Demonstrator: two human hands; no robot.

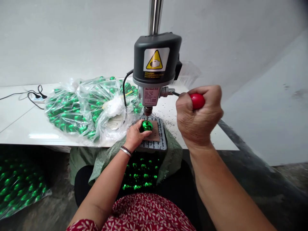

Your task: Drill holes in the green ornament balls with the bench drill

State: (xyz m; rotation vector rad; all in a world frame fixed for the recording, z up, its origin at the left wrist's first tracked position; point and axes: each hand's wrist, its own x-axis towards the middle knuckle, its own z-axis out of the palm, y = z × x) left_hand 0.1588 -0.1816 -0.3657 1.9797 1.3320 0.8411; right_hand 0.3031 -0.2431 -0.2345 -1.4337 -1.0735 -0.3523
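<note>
My left hand [136, 134] grips a shiny green bauble [147, 125] between thumb and fingers, on a brown board [156, 131] over the ridged base [163, 141] of a bench drill [157, 61]. The thin drill bit [147, 118] comes down at the top of the bauble; whether it has entered cannot be made out. My right hand [199, 118] is wrapped round the red ball knob [197, 101] of the drill's feed lever, to the right of the drill head.
Clear plastic bags [79, 109] of green baubles lie on the white table [21, 128], left of the drill. Dark shavings are scattered right of the base. A power strip [39, 99] with cords sits at far left. More baubles [141, 173] are below the table, and another bag [21, 189] stands lower left.
</note>
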